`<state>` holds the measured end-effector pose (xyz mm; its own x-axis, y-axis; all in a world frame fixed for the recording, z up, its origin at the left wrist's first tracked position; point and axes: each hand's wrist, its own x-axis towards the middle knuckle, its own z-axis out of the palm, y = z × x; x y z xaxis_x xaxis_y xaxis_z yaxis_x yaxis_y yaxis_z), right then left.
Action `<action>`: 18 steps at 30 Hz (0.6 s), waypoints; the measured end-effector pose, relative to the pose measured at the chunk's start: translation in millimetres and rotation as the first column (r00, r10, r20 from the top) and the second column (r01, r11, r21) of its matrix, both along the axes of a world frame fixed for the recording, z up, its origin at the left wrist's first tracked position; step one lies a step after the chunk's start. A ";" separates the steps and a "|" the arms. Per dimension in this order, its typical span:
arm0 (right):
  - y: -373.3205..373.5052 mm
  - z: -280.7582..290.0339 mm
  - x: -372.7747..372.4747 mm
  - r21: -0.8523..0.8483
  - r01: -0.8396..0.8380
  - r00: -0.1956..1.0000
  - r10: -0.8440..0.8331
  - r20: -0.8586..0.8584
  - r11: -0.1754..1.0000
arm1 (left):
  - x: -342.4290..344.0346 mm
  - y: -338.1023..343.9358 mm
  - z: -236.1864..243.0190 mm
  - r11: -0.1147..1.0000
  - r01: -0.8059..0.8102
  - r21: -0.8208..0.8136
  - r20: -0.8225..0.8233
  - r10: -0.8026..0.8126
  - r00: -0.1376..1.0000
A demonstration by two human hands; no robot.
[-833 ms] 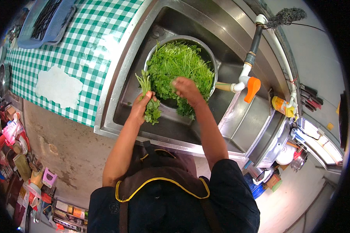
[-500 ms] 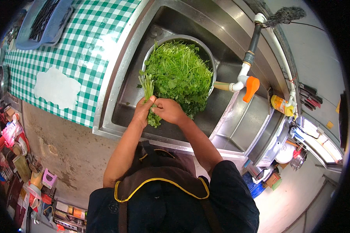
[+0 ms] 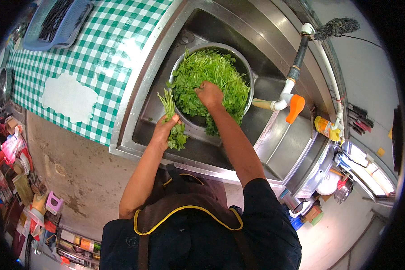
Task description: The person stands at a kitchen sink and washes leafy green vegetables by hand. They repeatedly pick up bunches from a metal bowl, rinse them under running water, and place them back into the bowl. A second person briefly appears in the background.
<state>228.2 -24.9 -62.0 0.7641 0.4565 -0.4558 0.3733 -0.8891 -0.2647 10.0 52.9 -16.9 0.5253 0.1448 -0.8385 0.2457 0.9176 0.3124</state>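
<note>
My left hand (image 3: 163, 130) is closed around a small bunch of leafy greens (image 3: 172, 120), stems up, held over the sink (image 3: 274, 148) just beside the bowl. My right hand (image 3: 209, 93) is down in the metal bowl (image 3: 246, 67), fingers curled into the loose pile of greens (image 3: 211, 72) there; looks like it's pinching a few stems, can't tell how many. Step in hand, I'd say: picking and gathering greens into the bunch. Next move likely needs the right hand to lift stems clear and bring them across to the left. Faucet with orange handle (image 3: 294, 108) right of bowl, checked worktop (image 3: 90, 58) to my left
</note>
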 end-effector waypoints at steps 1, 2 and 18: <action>-2.8 -7.5 -0.2 -0.043 -0.034 0.999 0.035 0.025 0.998 | -0.2 -0.5 -0.3 1.000 0.003 -0.011 -0.008 -0.003 1.000; -6.0 -14.8 0.7 -0.034 -0.032 0.999 0.033 0.038 0.999 | 0.5 -1.5 -0.8 1.000 0.000 -0.021 0.006 0.001 1.000; -45.5 53.3 8.2 0.305 0.708 0.526 -0.187 -0.830 0.636 | 10.2 0.5 -5.4 1.000 0.018 -0.019 0.080 -0.016 0.997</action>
<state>236.4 -70.4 -8.7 0.5106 0.4886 -0.7075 -0.5582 -0.4375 -0.7050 20.3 53.4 -22.3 0.5931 0.1193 -0.7962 0.2361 0.9197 0.3137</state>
